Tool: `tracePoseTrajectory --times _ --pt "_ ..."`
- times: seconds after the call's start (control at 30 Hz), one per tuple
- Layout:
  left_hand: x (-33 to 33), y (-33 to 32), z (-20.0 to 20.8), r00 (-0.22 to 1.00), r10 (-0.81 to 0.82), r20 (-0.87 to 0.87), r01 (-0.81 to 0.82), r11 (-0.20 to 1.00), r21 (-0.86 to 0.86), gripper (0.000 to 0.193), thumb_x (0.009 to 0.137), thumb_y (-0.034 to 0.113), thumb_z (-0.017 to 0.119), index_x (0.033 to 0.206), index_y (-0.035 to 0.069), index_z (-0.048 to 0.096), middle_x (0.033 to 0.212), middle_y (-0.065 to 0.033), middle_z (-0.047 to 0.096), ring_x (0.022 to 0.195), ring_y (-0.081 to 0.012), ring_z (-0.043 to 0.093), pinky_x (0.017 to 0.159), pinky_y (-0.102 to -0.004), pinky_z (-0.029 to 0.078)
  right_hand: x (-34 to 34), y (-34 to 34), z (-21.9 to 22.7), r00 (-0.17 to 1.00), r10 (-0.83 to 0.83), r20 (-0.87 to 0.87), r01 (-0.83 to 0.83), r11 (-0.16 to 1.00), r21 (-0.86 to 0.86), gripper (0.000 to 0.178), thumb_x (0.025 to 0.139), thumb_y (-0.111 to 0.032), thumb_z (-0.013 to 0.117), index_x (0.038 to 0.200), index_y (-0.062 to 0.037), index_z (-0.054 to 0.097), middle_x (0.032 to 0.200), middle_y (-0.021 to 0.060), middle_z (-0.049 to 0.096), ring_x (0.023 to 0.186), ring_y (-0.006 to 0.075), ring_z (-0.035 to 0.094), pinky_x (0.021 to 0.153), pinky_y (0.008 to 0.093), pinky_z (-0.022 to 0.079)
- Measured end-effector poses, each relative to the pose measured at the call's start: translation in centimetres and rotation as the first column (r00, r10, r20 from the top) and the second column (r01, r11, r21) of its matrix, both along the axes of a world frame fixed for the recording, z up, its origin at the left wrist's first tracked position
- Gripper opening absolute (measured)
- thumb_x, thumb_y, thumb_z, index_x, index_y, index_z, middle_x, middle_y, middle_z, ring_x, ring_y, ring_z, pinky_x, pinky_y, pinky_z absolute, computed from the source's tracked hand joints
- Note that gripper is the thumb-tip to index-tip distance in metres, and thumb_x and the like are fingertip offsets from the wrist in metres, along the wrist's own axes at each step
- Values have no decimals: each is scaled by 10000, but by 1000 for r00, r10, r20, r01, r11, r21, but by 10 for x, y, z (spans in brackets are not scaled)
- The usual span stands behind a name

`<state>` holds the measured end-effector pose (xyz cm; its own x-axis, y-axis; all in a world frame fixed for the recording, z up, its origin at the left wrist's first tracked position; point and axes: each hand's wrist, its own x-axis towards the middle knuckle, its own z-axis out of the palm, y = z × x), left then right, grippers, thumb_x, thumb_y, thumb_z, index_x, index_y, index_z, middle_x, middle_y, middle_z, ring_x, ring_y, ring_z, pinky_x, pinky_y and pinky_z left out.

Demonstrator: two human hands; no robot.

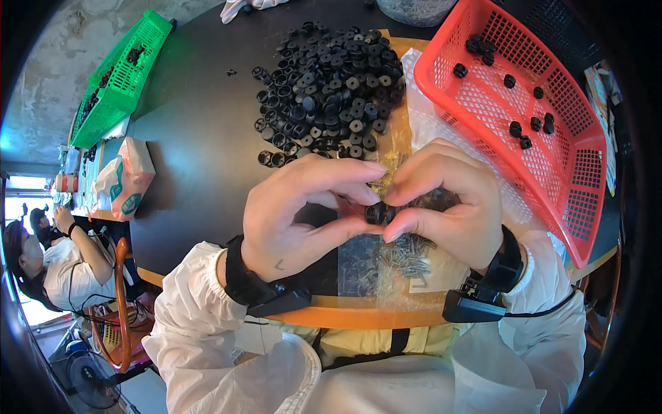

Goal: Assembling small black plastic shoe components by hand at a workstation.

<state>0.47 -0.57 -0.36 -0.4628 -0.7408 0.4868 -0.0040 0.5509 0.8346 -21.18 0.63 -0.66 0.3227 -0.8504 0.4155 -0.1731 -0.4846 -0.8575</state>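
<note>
Both my hands meet above the near edge of the table, pinching one small black round plastic part (376,214) between them. My left hand (296,207) grips it with thumb and fingers from the left. From the right, the thumb and forefinger of my right hand (452,196) close on the same part. Below the hands lies a clear plastic bag (362,265) with many small metal springs (407,259) on and around it. Just beyond my fingers a big heap of similar black plastic parts (331,90) covers the tabletop.
A red plastic basket (441,86) on the right holds several black parts. At the far left stands a green basket (114,114) with more parts, near a tissue pack (134,179). Another person (83,265) sits at the left, by a chair (121,303) and a fan (93,379).
</note>
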Motion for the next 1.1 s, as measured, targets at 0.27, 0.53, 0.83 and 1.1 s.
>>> tracePoseTrajectory --times 0.27,0.53,0.83,1.1 --pt "4 -7 10 968 63 245 46 908 -415 414 665 11 822 1038 45 645 858 -35 701 770 -188 593 684 -284 471 3 1 0 987 16 -162 -21 999 -29 354 629 -252 849 928 -111 722 902 -11 649 932 215 538 845 337 420" --pt "5 -4 6 981 -88 174 170 825 -539 209 719 72 777 869 142 649 920 -8 708 718 -172 506 626 -275 439 -4 -3 2 960 257 -107 -261 965 -20 315 557 -279 878 819 -148 760 822 -44 613 904 203 546 969 436 335" --pt "6 1 8 965 -246 86 253 803 -541 191 761 59 717 924 52 617 996 -137 668 788 -239 604 621 -327 525 4 1 10 953 302 -4 -302 953 -8 279 584 -226 851 830 -132 759 805 -39 596 845 190 564 944 406 398" --pt "1 -5 0 986 111 -125 -167 668 -725 292 684 69 768 955 143 685 1005 -60 649 832 -226 591 664 -295 506 -5 18 46 742 -488 -459 55 727 -684 319 741 -371 743 1011 -200 753 908 -49 608 931 198 530 959 427 377"
